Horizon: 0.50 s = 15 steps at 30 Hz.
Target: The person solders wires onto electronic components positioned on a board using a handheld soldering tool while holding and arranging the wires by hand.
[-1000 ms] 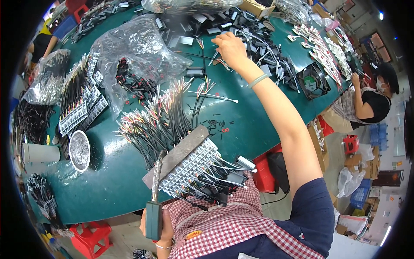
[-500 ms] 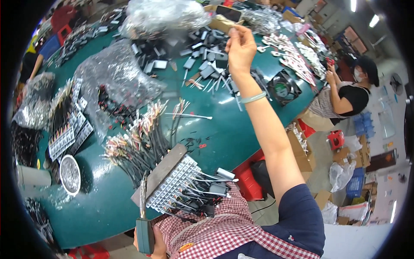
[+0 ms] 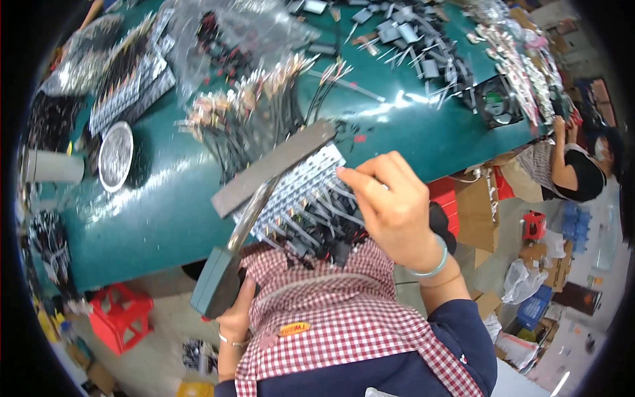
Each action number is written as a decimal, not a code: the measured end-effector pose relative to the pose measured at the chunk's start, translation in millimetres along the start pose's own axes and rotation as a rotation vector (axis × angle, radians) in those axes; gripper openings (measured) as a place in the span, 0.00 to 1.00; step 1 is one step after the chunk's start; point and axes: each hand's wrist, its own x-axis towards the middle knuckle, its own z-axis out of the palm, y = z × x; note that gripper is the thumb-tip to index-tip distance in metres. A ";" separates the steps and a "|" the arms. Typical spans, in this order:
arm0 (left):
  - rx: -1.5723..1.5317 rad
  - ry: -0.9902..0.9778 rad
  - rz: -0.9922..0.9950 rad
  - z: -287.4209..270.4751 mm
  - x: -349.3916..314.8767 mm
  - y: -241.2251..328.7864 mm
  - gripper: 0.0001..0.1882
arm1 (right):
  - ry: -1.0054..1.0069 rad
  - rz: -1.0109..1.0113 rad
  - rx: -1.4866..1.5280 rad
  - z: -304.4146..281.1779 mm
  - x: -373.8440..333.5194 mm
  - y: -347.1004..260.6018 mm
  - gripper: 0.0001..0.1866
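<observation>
At the flat green tabletop's near edge, the left hand curls around a boxy dark-green, metal-shafted tool, probably rigid, weighty and best gripped by its handle, while the right hand pinches near ridged silvery-white strips, any hold unclear.

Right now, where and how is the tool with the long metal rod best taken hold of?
Probably by the boxy green end, coming from the apron side, where the left hand holds it. That end is thick and lies toward the person; the thin metal rod slants away to the dark bar, offering less grip.
</observation>
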 end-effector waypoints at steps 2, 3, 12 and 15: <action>0.005 -0.090 0.013 1.2 1.0 5.9 0.26 | 0.013 0.008 0.016 25.1 -12.9 -8.6 0.15; 0.018 -0.079 -0.002 -2.2 0.8 5.5 0.26 | 0.020 0.015 0.029 37.4 -18.4 -12.8 0.15; 0.351 -0.185 0.263 -11.8 0.1 5.3 0.13 | 0.133 0.054 0.002 82.1 -45.8 -22.1 0.14; 0.350 -0.155 0.239 -8.3 -1.2 10.3 0.13 | 0.111 0.041 -0.021 82.1 -47.6 -22.3 0.14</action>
